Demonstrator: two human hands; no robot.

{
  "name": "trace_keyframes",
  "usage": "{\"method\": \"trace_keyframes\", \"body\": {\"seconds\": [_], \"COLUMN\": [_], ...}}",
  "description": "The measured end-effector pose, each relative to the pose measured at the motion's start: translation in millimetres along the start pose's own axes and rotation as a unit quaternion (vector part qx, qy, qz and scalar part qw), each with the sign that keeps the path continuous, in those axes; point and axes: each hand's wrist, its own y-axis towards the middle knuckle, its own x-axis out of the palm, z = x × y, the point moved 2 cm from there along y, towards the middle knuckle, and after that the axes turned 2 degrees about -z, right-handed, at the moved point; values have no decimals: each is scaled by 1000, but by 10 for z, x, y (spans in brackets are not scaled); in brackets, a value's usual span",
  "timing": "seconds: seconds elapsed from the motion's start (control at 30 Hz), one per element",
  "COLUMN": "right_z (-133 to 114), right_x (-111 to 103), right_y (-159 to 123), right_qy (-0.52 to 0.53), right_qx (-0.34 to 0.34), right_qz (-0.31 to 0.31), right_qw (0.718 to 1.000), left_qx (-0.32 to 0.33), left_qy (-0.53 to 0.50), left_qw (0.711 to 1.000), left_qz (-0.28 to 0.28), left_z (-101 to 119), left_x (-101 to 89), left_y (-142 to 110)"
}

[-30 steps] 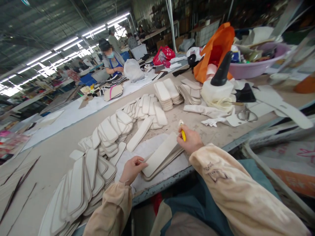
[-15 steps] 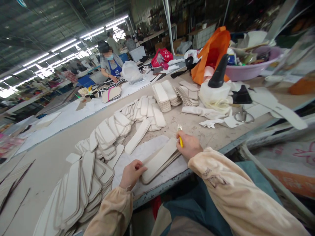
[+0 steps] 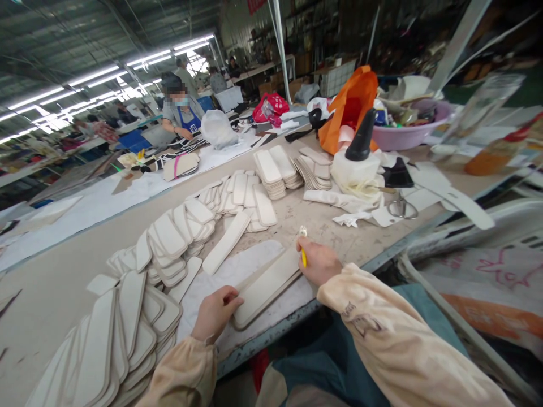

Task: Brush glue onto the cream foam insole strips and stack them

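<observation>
Flat pale strips with rounded ends lie in a short stack, the top strip (image 3: pixel 268 288) slanting across a white sheet (image 3: pixel 193 323) at the table's front edge. My left hand (image 3: pixel 217 310) is at the near left end of that strip, thumb and fingers closed on its edge. At the far right end, my right hand (image 3: pixel 319 260) is wrapped round a small brush (image 3: pixel 304 257) with a yellow handle and a whitish, blurred tip pointing up. Its lower fingers rest by the strip's end; whether they also grip it I cannot tell.
Fanned rows of pale strips (image 3: pixel 95 345) cover the left, with neat stacks (image 3: pixel 271 169) behind. A white tub (image 3: pixel 355 169) with a black cone, scissors (image 3: pixel 403 207), an orange bag (image 3: pixel 352 107) and a purple basin (image 3: pixel 407 133) stand right. A co-worker (image 3: pixel 182 110) works across the table.
The view has shifted slightly, so the table contents sit a little further left. Both hands keep nearly the same places on the strip, and the brush stays in my right hand.
</observation>
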Motion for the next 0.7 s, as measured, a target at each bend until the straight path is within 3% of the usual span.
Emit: {"method": "trace_keyframes", "body": {"seconds": [0.4,0.53,0.7], "right_z": [-68,-92,-106], "right_x": [44,37,5], "right_y": [-7,-7,-41], "right_qy": [-54,-66,-83], "right_qx": [15,20,25], "right_qz": [-24,-27,-10], "right_qw": [998,997,996], "left_qx": [14,56,172], "left_qy": [12,14,30], "left_qw": [1000,995,966], "left_qz": [22,81,188], "left_z": [6,-34,-71], "left_x": [28,89,254], "left_y": [-19,-71,-225]}}
